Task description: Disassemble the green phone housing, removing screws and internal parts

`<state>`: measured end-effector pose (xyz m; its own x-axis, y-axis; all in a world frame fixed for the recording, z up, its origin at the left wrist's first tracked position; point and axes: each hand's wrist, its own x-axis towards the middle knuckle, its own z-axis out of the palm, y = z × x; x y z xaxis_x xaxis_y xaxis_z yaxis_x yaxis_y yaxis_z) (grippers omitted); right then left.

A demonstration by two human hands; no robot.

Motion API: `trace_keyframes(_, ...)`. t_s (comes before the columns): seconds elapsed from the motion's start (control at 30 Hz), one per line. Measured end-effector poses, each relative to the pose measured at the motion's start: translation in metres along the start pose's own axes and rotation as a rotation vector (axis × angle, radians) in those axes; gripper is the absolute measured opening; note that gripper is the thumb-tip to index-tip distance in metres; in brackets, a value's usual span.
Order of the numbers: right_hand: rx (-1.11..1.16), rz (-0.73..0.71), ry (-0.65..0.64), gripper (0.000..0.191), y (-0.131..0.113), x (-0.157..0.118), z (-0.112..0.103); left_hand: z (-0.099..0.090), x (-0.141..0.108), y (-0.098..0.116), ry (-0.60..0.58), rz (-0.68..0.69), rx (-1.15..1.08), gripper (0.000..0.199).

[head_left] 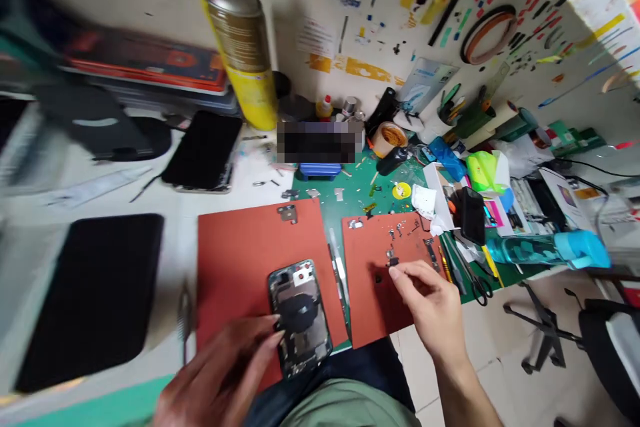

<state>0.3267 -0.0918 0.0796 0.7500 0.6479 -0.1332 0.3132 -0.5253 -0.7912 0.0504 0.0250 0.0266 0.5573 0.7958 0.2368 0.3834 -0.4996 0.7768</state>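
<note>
An opened phone housing (306, 340), with a round black coil pad (299, 313) inside, lies tilted over the left red mat (235, 247). My left hand (225, 360) pinches its left edge between thumb and fingers. Above the right red mat (370, 320), my right hand (433, 303) is closed, thumb and index finger together at a small dark phone part (394, 261). Whether that part is lifted off the mat I cannot tell. Tiny metal pieces and a dark strip-shaped part (431, 250) lie around it. A small metal bracket (287, 213) rests on the left mat's top edge.
Tweezers (339, 267) lie between the mats. Scissors (477, 287), screwdrivers and a blue water bottle (545, 249) are at the right. A black phone (205, 150), a dark tablet (95, 293) and a yellow spray can (245, 53) stand or lie leftward.
</note>
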Motion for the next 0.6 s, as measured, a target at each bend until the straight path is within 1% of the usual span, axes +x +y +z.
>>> trace_keyframes(0.07, 0.164, 0.028, -0.079, 0.031, -0.015, -0.022, 0.013, 0.001, 0.007, 0.021, -0.019, -0.18, -0.231, 0.021)
trace_keyframes(0.13, 0.325, 0.075, -0.171, 0.029, -0.027, -0.042, 0.027, 0.006, 0.012, 0.039, -0.12, -0.348, -0.431, 0.024)
trace_keyframes(0.17, 0.381, 0.092, -0.216, 0.028, -0.031, -0.05, 0.033, 0.009, 0.014, 0.045, -0.184, -0.408, -0.52, 0.025)
trace_keyframes(0.23, 0.422, 0.098, -0.292, 0.027, -0.038, -0.062, 0.043, 0.011, 0.015, 0.054, -0.204, -0.487, -0.633, 0.026)
trace_keyframes(0.3, 0.416, 0.078, -0.33, 0.025, -0.042, -0.071, 0.049, 0.01, 0.013, 0.058, -0.207, -0.532, -0.702, 0.025)
trace_keyframes(0.4, 0.393, 0.043, -0.35, 0.024, -0.044, -0.079, 0.05, 0.005, 0.007, 0.06, -0.226, -0.579, -0.761, 0.028)
trace_keyframes(0.53, 0.394, 0.038, -0.343, 0.028, -0.043, -0.081, 0.046, 0.0, 0.001, 0.061, -0.221, -0.622, -0.773, 0.034)
trace_keyframes(0.6, 0.401, 0.06, -0.376, 0.029, -0.043, -0.079, 0.046, 0.0, 0.0, 0.06, -0.211, -0.621, -0.769, 0.034)
